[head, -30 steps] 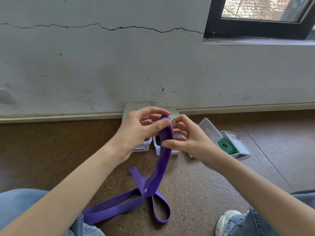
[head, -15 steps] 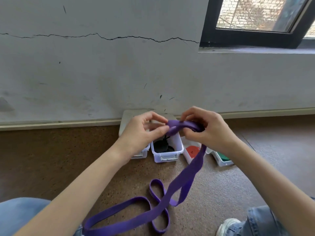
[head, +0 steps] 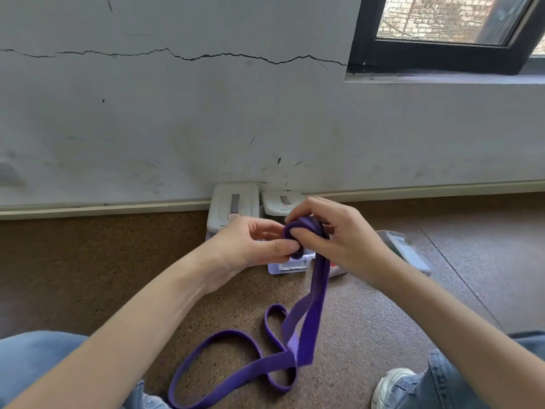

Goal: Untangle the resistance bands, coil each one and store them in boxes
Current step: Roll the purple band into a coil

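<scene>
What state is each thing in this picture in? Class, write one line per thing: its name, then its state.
purple resistance band: partly coiled at the top, the rest trailing in loops on the floor.
left hand: pinching the coil.
right hand: gripping the coil, fingers curled over it.
left box: lid raised against the wall.
middle box: open, contents hidden.
right box: lid open, contents mostly hidden.
window: cannot tell whether shut.
</scene>
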